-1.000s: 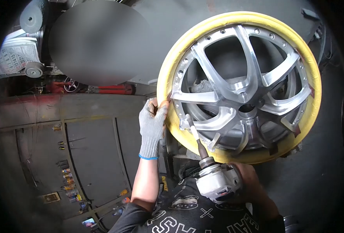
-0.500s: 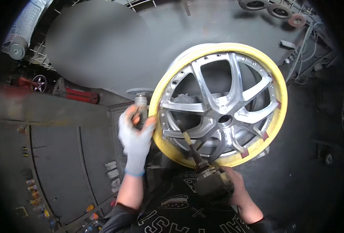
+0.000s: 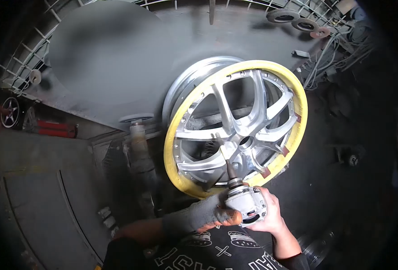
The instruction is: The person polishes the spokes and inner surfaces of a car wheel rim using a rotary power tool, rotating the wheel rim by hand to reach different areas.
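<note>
A silver alloy wheel rim [image 3: 257, 105] with several spokes leans in front of me, its outer lip wrapped in yellow tape [image 3: 303, 99]. Small dark-red patches stick to the tape at the lower right. Between me and the rim is a straight grinder [image 3: 244, 200], its long spindle pointing at the lower-left spokes; whether the tip touches them I cannot tell. My right hand [image 3: 273, 213], bare, is closed around the right side of the grinder's body. My left hand [image 3: 208, 213], in a grey glove with orange fingertips, grips the body from the left.
Left of the rim stands a post-like machine [image 3: 139, 139] with a flat disc on top. Abrasive discs [image 3: 283, 16] hang at the upper right, near loose cables [image 3: 320, 58]. A red object [image 3: 55, 129] and a small wheel [image 3: 10, 112] are at far left.
My left hand has come down from beside the rim's left edge onto the grinder. The grinder now sits more upright in view, and the view has shifted, so the rim appears further left.
</note>
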The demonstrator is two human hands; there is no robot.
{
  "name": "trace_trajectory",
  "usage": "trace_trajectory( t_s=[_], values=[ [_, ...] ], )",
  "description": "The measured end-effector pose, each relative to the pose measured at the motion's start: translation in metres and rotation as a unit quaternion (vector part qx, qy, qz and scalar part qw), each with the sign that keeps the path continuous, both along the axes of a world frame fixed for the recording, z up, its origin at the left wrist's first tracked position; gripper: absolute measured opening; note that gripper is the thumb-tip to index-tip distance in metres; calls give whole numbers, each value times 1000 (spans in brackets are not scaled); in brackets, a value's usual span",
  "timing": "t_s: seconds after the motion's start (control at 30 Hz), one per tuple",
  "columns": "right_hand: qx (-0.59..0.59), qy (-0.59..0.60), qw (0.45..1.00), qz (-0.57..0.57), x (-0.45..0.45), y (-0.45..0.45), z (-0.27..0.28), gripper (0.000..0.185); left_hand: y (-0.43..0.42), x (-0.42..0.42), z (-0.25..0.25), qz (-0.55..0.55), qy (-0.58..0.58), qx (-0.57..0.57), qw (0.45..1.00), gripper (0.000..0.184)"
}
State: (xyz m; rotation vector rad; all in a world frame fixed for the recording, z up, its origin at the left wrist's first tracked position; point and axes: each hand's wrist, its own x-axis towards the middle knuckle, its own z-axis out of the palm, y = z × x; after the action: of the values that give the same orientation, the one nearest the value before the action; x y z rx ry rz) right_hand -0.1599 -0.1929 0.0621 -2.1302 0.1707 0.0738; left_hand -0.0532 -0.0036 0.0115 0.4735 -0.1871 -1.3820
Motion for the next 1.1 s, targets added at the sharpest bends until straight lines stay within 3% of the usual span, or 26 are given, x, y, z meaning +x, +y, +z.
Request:
trace_trajectory(
  t_s=[0.03, 0.1, 0.2, 0.27, 0.37, 0.57, 0.67, 0.8, 0.93, 1.0, 1.1],
  values=[
    [-21, -5, 1000, -12, -1, 1, -2, 84, 1, 3, -8, -22, 30, 4, 999, 76],
    [-55, -10, 998, -22, 0, 2, -3, 84, -2, 10, -41, -125, 317, -172, 924, 85],
    [-55, 13, 998, -30, 5, 4, 5, 81, -8, 31, 16, -71, 213, 12, 974, 54],
    [-66, 12, 997, -33, 9, 1, 7, 78, -16, 31, 14, -91, 15, 84, 992, 26],
    [-83, 14, 996, -29, 15, -4, 7, 76, -19, 47, 24, -95, 68, 52, 992, 29],
    [-78, 46, 996, -24, 19, -6, 10, 77, -17, 37, 18, -54, 27, 111, 992, 36],
    [-66, 54, 996, -31, 20, 6, 11, 78, -3, 41, 19, -103, 17, 154, 982, 40],
    [-45, 26, 999, -3, 29, 26, 11, 77, 26, 19, -3, 20, 35, 109, 993, 39],
    [-56, 38, 997, 41, 43, 46, 10, 79, 46, 39, 30, 50, 16, 114, 992, 45],
    [-33, 31, 998, 40, 49, 54, 11, 79, 53, 44, 44, 83, 64, 141, 984, 52],
    [-78, -6, 996, 37, 48, 48, 16, 78, 47, 53, 56, 42, 64, 162, 984, 58]
  ],
)
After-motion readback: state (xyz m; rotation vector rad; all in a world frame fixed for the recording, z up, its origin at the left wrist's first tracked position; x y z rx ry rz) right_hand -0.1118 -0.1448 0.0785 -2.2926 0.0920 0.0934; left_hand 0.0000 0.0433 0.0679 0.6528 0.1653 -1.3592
